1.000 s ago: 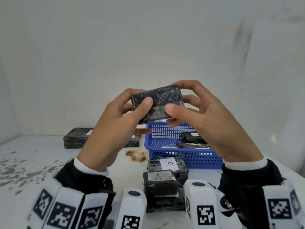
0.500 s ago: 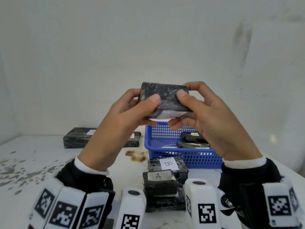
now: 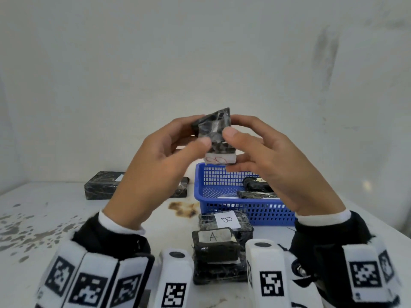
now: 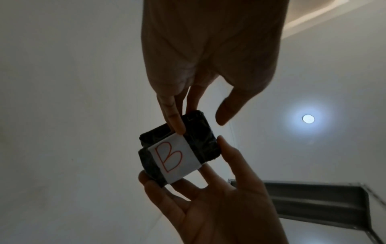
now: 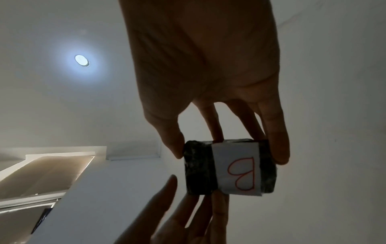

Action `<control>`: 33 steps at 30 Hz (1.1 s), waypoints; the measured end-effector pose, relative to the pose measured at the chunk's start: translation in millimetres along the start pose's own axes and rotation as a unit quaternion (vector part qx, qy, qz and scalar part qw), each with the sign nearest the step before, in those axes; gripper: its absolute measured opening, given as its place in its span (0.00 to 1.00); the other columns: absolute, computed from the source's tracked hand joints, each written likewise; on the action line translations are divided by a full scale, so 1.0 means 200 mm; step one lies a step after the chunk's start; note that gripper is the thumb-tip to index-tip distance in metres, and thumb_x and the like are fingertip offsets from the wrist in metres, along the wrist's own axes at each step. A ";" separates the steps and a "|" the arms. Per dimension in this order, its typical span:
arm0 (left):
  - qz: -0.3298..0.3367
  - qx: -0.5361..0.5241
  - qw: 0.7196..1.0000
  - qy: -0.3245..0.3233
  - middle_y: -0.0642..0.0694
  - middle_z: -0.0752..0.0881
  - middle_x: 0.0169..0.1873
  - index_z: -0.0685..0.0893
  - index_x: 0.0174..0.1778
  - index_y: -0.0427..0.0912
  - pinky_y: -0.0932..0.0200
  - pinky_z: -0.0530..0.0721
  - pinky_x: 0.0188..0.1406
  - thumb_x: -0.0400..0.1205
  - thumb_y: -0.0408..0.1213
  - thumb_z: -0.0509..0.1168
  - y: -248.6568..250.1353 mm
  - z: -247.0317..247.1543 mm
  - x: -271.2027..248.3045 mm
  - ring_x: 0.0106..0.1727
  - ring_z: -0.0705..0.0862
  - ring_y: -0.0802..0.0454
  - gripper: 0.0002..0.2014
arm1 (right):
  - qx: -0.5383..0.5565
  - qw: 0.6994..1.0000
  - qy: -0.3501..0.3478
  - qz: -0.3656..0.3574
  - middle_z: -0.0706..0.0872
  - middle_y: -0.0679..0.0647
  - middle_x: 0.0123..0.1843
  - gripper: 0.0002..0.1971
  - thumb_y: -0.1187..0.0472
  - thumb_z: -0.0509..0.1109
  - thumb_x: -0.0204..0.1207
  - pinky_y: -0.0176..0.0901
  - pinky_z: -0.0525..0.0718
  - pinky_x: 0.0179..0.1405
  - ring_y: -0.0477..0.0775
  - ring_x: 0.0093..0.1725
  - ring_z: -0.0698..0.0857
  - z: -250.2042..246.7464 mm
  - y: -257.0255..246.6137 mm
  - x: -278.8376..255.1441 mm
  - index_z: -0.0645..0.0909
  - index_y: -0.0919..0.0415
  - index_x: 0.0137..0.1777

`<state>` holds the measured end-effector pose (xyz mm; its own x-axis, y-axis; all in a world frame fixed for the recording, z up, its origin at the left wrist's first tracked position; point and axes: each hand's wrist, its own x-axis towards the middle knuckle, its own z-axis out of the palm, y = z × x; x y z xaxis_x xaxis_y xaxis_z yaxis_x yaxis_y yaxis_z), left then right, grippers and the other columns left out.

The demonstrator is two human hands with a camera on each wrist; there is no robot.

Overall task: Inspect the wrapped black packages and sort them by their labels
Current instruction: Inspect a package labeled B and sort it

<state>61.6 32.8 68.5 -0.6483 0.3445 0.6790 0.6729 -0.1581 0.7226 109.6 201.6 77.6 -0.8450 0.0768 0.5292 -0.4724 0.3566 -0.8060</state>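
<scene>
The package (image 3: 214, 134) was held up at chest height over the table (image 3: 51, 210), above the near rim of the blue basket (image 3: 224, 174). Both hands had it. The left hand (image 3: 155, 172) pinched it with thumb and fingertips on the left edge; the right hand (image 3: 273, 165) pinched the right edge, thumb on the near face, fingers behind. Both grips were clamped on the package, fingers curled.

The left wrist view showed a white paper band (image 4: 177, 158) round the middle with a red letter B. The right wrist view showed the same band (image 5: 238, 171) and letter.

Handling, as judged: small rectangular block, held easily by fingertips alone, so probably light. It kept straight edges under the pinch, so fairly stiff. The black wrap looked glossy and wrinkled, like film, so likely slick; a light pinch on the flat faces might slip. The paper band looked loose at one edge and could slide or tear, so best not to hold it there. Best hold: the short ends, thumb opposing fingers, leaving the label visible.

Elsewhere on the table: a stack of packages nearest the person, the top one labelled A (image 3: 214, 237), one behind it labelled B (image 3: 226, 220). More packages lay in the basket (image 3: 255, 185) and a long one at far left (image 3: 102, 187). Brown stain (image 3: 184, 208) beside the basket.
</scene>
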 end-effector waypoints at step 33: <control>-0.154 -0.121 0.980 0.026 0.33 0.90 0.51 0.83 0.62 0.33 0.48 0.91 0.48 0.80 0.46 0.64 0.02 0.00 0.01 0.46 0.90 0.41 0.21 | -0.010 0.997 -0.051 -0.056 0.77 0.31 0.75 0.32 0.45 0.78 0.69 0.48 0.82 0.68 0.46 0.63 0.89 -0.03 0.00 -0.02 0.71 0.32 0.73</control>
<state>64.4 33.1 72.6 -0.8290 0.3645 0.4241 0.3414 -0.2707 0.9001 114.6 206.5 76.6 -0.8093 -0.0591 0.5844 -0.5604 0.3757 -0.7381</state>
